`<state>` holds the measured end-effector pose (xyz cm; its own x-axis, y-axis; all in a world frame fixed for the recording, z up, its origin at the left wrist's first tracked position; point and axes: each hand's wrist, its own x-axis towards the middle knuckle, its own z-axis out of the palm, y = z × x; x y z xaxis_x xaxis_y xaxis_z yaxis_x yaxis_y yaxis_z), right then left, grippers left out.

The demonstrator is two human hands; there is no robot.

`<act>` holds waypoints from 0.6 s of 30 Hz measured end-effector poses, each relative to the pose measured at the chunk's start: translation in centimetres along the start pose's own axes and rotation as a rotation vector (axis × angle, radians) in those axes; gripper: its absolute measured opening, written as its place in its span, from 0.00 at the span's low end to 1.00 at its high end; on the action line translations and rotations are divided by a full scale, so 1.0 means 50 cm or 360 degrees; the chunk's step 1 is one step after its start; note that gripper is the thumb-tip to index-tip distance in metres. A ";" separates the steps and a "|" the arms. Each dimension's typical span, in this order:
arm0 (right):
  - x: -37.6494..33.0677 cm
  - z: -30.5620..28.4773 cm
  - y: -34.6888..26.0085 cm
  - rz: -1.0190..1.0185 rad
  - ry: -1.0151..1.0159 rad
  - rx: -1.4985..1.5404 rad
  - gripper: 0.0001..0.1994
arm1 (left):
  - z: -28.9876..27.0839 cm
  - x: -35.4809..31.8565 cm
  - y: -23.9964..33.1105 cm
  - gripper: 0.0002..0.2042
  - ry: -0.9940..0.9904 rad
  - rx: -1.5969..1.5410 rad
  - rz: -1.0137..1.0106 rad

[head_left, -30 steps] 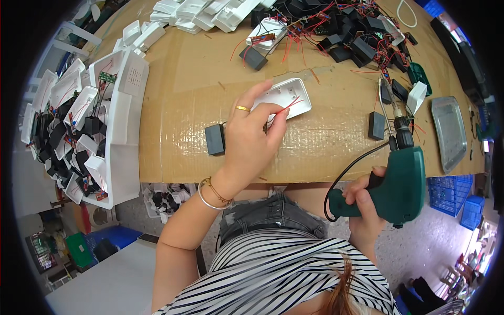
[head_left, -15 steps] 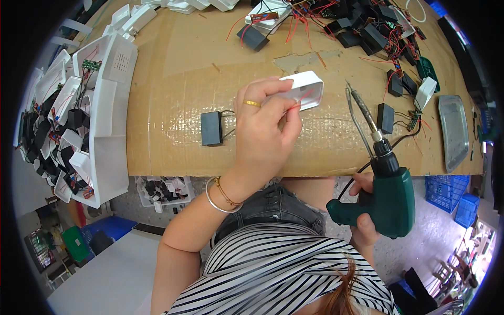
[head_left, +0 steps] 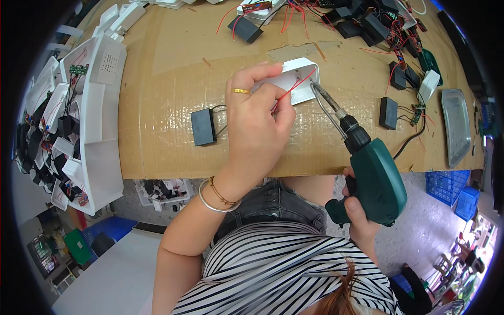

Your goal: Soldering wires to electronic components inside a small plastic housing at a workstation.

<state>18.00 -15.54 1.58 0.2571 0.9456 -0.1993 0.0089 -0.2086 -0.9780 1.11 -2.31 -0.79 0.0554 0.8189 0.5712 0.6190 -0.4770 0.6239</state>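
My left hand [head_left: 257,113] is closed over a small white plastic case [head_left: 303,94], tilted so its hollow inside shows. Between thumb and forefinger it pinches thin red wires [head_left: 298,85], whose free ends stick out over the case. My right hand [head_left: 358,207] grips a green soldering gun [head_left: 379,181] by its handle. The gun's thin metal tip is at the case's right rim, close to the wire ends; whether it touches them I cannot tell. A black box with two dark leads [head_left: 203,127] lies left of my left hand, its leads running beneath that hand.
On the left stands a white bin [head_left: 100,121] full of cases and wired parts. A heap of black boxes and red wires [head_left: 362,26] covers the far right. Nearer are another wired black box [head_left: 388,113] and a grey metal tray [head_left: 455,128]. Cardboard [head_left: 168,79] covers the table.
The soldering gun has moved left and forward, bringing its tip from well right of the white case to its rim. The red wires now point further up and out.
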 end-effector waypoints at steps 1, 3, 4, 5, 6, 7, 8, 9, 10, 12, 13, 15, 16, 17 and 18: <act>0.002 0.003 -0.005 0.0022 -0.0004 0.0031 0.31 | 0.001 0.000 0.000 0.03 0.0011 -0.0003 0.0011; 0.005 0.007 -0.007 0.0046 -0.0002 0.0061 0.30 | 0.001 0.001 -0.001 0.03 0.0017 -0.0011 0.0023; 0.007 0.008 -0.007 0.0029 0.0009 0.0039 0.30 | 0.001 0.002 -0.001 0.03 0.0013 -0.0010 0.0041; 0.008 0.008 -0.007 0.0013 0.0021 0.0018 0.30 | 0.001 0.003 -0.001 0.02 0.0008 -0.0009 0.0061; 0.008 0.009 -0.007 0.0015 0.0021 0.0020 0.30 | 0.000 0.002 -0.001 0.02 0.0005 -0.0008 0.0060; 0.008 0.010 -0.008 0.0046 0.0007 0.0014 0.30 | -0.001 0.001 0.000 0.02 0.0001 -0.0026 0.0035; 0.008 0.010 -0.007 0.0077 -0.0007 0.0009 0.30 | -0.003 0.000 0.001 0.02 -0.0003 -0.0044 0.0010; 0.008 0.009 -0.006 0.0079 -0.0002 0.0008 0.30 | -0.004 0.000 0.002 0.02 -0.0006 -0.0048 0.0011; 0.009 0.008 -0.004 0.0071 -0.0014 -0.0005 0.30 | -0.005 0.001 0.002 0.02 -0.0023 -0.0033 0.0016; 0.011 0.008 -0.005 0.0061 -0.0022 -0.0018 0.31 | -0.007 0.001 0.002 0.02 -0.0040 -0.0021 0.0023; 0.012 0.009 -0.008 0.0061 -0.0041 0.0047 0.31 | -0.009 0.001 0.001 0.03 -0.0042 -0.0028 0.0028; 0.014 0.009 -0.009 0.0059 -0.0055 0.0110 0.31 | -0.009 0.002 0.001 0.03 -0.0045 -0.0039 0.0035; 0.014 0.008 -0.009 0.0070 -0.0053 0.0105 0.32 | -0.008 0.002 0.001 0.03 -0.0051 -0.0041 0.0030; 0.014 0.007 -0.008 0.0081 -0.0051 0.0100 0.32 | -0.007 0.003 0.001 0.03 -0.0056 -0.0042 0.0025; 0.014 0.007 -0.007 0.0081 -0.0051 0.0102 0.32 | -0.007 0.002 0.001 0.03 -0.0057 -0.0041 0.0027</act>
<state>17.84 -14.71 1.74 0.2246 0.9419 -0.2498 -0.0656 -0.2411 -0.9683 0.86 -2.37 -0.49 0.0941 0.8216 0.5623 0.5976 -0.4983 0.6281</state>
